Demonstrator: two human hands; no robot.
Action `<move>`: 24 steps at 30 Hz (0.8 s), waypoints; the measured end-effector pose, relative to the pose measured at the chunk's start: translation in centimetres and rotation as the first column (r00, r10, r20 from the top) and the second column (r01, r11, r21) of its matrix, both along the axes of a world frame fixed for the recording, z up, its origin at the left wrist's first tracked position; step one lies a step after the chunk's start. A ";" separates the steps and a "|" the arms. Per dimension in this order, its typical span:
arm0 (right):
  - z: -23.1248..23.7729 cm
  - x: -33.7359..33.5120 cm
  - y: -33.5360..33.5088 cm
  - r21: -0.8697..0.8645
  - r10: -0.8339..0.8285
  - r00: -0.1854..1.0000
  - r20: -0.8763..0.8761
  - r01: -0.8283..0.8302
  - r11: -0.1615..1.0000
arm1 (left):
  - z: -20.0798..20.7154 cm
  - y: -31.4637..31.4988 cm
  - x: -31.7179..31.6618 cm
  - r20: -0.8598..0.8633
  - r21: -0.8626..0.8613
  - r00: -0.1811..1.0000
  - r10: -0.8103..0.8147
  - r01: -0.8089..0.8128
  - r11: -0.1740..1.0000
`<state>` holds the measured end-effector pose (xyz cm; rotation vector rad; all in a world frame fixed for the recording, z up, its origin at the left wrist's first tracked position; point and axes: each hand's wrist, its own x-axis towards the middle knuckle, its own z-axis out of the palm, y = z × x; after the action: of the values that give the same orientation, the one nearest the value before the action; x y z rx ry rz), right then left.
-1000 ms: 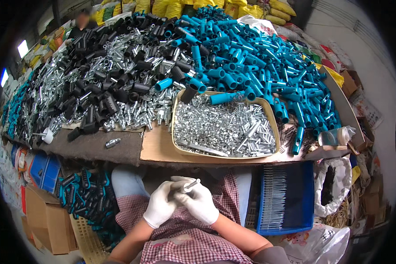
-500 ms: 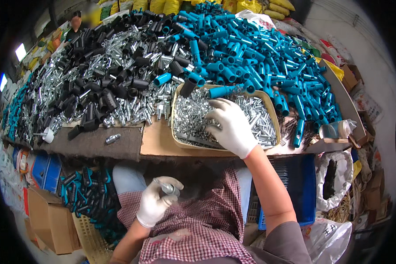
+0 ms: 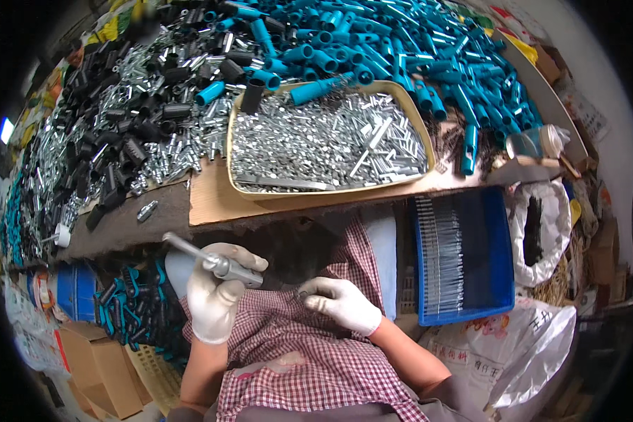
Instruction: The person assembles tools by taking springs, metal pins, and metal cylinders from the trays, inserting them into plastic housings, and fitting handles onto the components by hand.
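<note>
My left hand (image 3: 211,309), in a white glove, is wrapped round a silvery metal cylinder with a thin rod (image 3: 183,245) sticking out toward the upper left. It holds this above my lap, below the bench edge. My right hand (image 3: 346,307), gloved too, is close by on the right over the checked apron (image 3: 295,352). Its thumb and fingers are pinched together, with something small and dark at their tips that I cannot make out. Beyond both hands stands a cream tray (image 3: 359,191) filled with small metal parts and pins.
Teal tubes (image 3: 401,63) are heaped behind the tray, with black sleeves (image 3: 137,151) and silvery fittings to the left. One loose fitting (image 3: 148,210) lies near the bench edge. A blue crate (image 3: 496,309) holding metal rods sits below right; a cardboard box (image 3: 109,373) stands lower left.
My right hand has come back from the tray to above my lap, its fingers now pinched. My left hand has risen and turned the metal cylinder, so its rod shows. The view has shifted downward.
</note>
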<state>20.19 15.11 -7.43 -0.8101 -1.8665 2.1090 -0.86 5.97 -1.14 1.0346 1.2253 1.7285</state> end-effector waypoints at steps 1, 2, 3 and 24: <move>0.0 -0.4 0.0 -0.045 -0.014 0.999 -0.033 0.012 0.999 | -0.1 0.1 0.4 0.009 0.031 0.999 0.046 -0.046 0.998; 0.4 -0.8 0.1 -0.123 -0.029 0.999 -0.043 0.023 0.992 | -0.1 0.2 0.7 0.018 0.063 0.996 0.093 -0.094 0.994; 0.3 -1.1 0.3 -0.139 -0.035 0.998 -0.060 0.026 0.990 | 0.3 0.2 0.6 0.007 0.026 0.995 0.098 -0.098 0.995; -0.7 -2.3 -1.0 -0.178 -0.003 0.996 -0.088 -0.013 0.984 | -0.4 -1.5 -0.5 -0.116 -0.077 0.983 0.141 -0.151 0.986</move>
<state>17.87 14.10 -8.16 -0.7364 -1.6554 2.3012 -1.36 4.50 -1.58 1.0228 1.4652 1.7312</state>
